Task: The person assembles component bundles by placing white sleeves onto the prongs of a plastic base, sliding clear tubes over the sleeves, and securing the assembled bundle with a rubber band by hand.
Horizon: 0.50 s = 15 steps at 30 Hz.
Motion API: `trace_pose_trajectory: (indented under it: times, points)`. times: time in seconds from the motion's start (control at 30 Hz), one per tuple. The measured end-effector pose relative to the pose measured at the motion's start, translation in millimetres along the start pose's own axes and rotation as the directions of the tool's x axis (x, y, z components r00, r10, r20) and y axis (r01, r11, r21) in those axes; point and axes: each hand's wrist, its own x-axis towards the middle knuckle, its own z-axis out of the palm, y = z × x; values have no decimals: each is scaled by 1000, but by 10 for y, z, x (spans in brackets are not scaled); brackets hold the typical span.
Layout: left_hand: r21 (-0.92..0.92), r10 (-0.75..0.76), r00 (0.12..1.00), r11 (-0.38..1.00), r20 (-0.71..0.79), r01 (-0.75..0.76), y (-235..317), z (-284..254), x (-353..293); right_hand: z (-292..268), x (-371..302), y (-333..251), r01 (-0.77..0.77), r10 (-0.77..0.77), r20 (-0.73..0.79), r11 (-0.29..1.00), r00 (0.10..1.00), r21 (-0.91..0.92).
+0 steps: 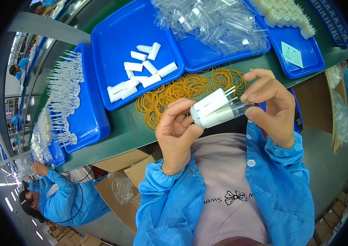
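My left hand point(177, 133) is closed round the base of a white plastic part point(210, 104) with thin prongs, held tilted above the table's near edge. Along its near side lies a clear plastic tube point(238, 109), which seems to have something white inside its left end. My right hand point(273, 107) has its thumb and forefinger on the tube's free end, the other fingers curled above. Just beyond both hands a heap of yellow-brown rubber bands point(161, 100) lies on the green table point(128, 133).
A blue tray point(116, 45) holds several white cylinders point(150, 67). Another tray has a pile of clear plastic tubes point(211, 24). White pronged parts point(63, 98) crowd stacked trays at left; more white parts point(282, 16) fill the far right tray. A co-worker point(67, 197) sits at left.
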Motion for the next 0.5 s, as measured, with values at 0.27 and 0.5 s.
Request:
trace_pose_trajectory:
  times: [0.27,0.5]
  points:
    - [106,50,986,992,159,-67,35,5,-81,55,-35,-85,-2,-1,85,999,996,34]
    - [138,49,985,988,167,-72,29,11,-123,88,-131,-70,-39,36,61,998,997,40]
